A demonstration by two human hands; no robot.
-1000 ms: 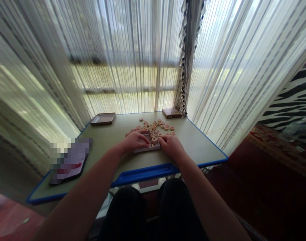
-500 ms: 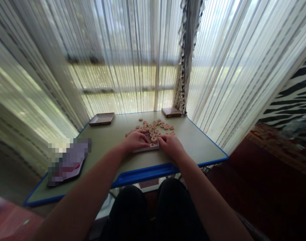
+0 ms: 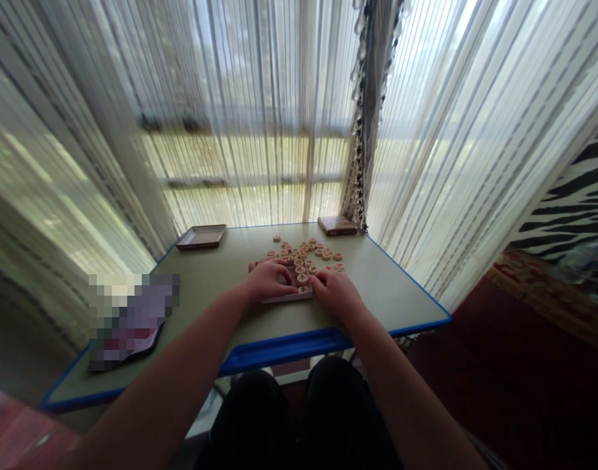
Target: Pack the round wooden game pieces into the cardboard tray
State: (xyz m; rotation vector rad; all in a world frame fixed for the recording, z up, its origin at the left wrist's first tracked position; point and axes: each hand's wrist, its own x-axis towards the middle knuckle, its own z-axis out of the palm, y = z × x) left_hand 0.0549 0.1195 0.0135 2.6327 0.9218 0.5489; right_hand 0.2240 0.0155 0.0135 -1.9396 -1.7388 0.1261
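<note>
A shallow box (image 3: 274,299) lies near the middle of the table. Round wooden Chinese chess pieces (image 3: 302,278) with dark characters stand in a row along its right side. My left hand (image 3: 266,281) curls over the box's left part, its thumb reaching inside to the nearest piece; its fingertips are partly hidden. With bent fingers and thumb together, my right hand (image 3: 335,287) grips at the box's right edge, beside the row. More loose Chinese chess pieces (image 3: 327,255) lie scattered just beyond the box, some marked in red.
An open tray-like box lid (image 3: 201,237) lies at the table's far left corner. A closed flat box (image 3: 337,225) sits at the far right. A pixelated flat object (image 3: 137,320) rests on the left. Blue trim (image 3: 289,344) edges the table (image 3: 387,294); sheer curtains (image 3: 260,130) hang behind.
The view has tipped slightly, so everything sits a little lower in the picture. Both hands keep nearly the same places at the box, and the row of pieces looks unchanged.
</note>
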